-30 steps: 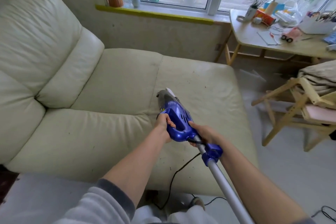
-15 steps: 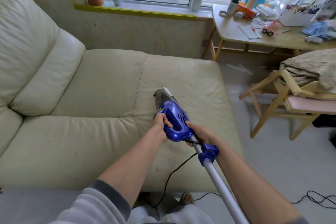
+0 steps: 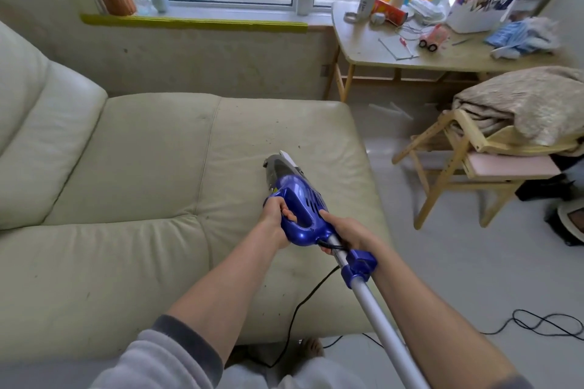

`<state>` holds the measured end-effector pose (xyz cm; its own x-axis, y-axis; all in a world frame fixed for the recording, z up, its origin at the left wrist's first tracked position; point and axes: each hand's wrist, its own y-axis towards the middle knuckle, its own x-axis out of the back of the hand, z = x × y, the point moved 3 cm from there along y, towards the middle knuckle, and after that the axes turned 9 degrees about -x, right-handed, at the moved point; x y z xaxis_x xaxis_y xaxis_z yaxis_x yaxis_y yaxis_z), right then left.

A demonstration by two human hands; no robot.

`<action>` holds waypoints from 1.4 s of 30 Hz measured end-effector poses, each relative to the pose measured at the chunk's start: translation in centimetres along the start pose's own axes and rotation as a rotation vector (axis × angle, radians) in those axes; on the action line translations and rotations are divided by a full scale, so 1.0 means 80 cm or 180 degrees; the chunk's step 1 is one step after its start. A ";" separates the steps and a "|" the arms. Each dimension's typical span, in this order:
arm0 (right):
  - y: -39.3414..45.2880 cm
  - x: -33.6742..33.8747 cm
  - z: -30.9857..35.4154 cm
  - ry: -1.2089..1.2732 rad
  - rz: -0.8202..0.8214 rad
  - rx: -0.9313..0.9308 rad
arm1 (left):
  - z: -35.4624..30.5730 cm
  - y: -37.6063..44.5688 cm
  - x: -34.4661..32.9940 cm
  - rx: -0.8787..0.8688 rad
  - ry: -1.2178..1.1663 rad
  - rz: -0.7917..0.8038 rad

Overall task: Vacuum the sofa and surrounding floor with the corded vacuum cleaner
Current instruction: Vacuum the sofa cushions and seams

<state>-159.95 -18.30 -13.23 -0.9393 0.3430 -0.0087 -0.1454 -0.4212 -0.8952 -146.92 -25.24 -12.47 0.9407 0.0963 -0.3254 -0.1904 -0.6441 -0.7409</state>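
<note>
Both hands grip the blue vacuum (image 3: 300, 205): the left hand (image 3: 276, 219) curls around its handle, and the right hand (image 3: 346, 235) wraps the rear end where the silver tube (image 3: 384, 325) joins. The nozzle rests on the sofa (image 3: 142, 174) seat near its right edge, with the cord (image 3: 297, 309) trailing down to the floor (image 3: 474, 262).

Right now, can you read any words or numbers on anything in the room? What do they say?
None can be read.
White cup on the table: dark marks, too small.
Orange box: print too blurred.
Vacuum: small yellow-green sticker near the left hand, unreadable.
Papers at the window's far right: blurred.
</note>
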 end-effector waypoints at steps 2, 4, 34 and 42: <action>-0.001 0.012 0.002 0.0041 -0.0009 -0.0019 | 0.005 0.003 -0.013 0.0022 0.0065 0.0019; 0.001 0.026 0.001 0.0117 -0.0038 -0.0034 | 0.010 0.003 -0.026 0.0034 0.0126 0.0037; -0.004 0.259 -0.025 0.0865 -0.0374 -0.0047 | 0.131 0.019 -0.244 0.0423 0.0671 0.0636; 0.021 0.258 -0.011 0.0808 -0.0308 -0.0175 | 0.126 0.041 -0.251 0.0534 0.0741 0.0536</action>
<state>-179.31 -11.17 -15.34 -0.8129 0.5817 -0.0271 -0.2071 -0.3323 -0.9201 -169.24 -21.62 -14.31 0.9273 -0.1895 -0.3228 -0.3740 -0.5005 -0.7808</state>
